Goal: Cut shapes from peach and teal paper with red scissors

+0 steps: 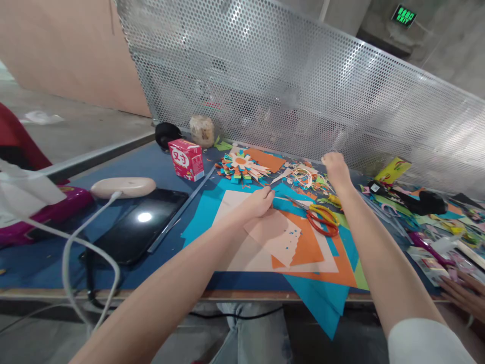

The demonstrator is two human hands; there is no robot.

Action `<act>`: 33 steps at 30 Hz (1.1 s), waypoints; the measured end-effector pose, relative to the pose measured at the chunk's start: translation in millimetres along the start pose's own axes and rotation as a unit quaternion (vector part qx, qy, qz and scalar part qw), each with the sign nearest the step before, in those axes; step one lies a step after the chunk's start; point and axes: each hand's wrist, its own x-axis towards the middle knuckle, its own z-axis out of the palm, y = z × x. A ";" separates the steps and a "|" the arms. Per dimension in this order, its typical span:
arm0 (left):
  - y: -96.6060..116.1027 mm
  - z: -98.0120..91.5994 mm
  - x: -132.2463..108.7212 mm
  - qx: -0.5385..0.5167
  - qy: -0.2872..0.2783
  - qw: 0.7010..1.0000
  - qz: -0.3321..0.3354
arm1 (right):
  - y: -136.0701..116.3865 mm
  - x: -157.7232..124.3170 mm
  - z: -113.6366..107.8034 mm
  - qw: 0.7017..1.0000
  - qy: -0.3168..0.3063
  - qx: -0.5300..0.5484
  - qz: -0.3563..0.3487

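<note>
My left hand (260, 202) is closed in a pinch above the stacked paper sheets. Whatever sits between its fingertips is too small to make out. Further back and to the right, my right hand (337, 169) is raised near the mesh panel with its fingers closed, and their contents are hidden. Scissors (322, 220) with red and yellow handles lie on the sheets between my arms. Under my left hand are a pale sheet (235, 253), a torn-edged pale piece (275, 235) with blue specks, and orange paper (308, 245). Behind it lies a fringed paper flower (241, 163).
Paper scraps (303, 177) cover the back of the table. On the left are a pink box (186, 160), a black tablet (140, 227), a white cabled device (123, 187) and a jar (202, 131). Another person's hand (464, 293) is at far right. A perforated metal panel (265, 76) stands behind.
</note>
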 end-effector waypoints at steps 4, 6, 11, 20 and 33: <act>2.2 -2.6 -1.3 0.028 -0.036 0.999 0.005 | -11.3 2.0 6.8 1.000 0.006 0.011 0.013; 0.0 -1.8 0.0 0.039 -0.049 0.998 0.013 | -20.8 -1.3 3.6 0.999 0.035 0.019 0.037; -3.0 2.0 2.8 0.059 -0.068 0.996 0.024 | -68.8 -44.1 -16.4 0.997 0.015 0.078 0.013; 8.0 -4.5 -3.3 0.032 -0.038 0.999 -0.003 | -138.9 -136.7 -25.2 0.951 -0.198 0.185 -0.147; 1.2 0.5 2.3 -0.007 -0.028 0.999 -0.038 | -135.6 -133.4 -11.7 0.945 -0.254 0.175 -0.105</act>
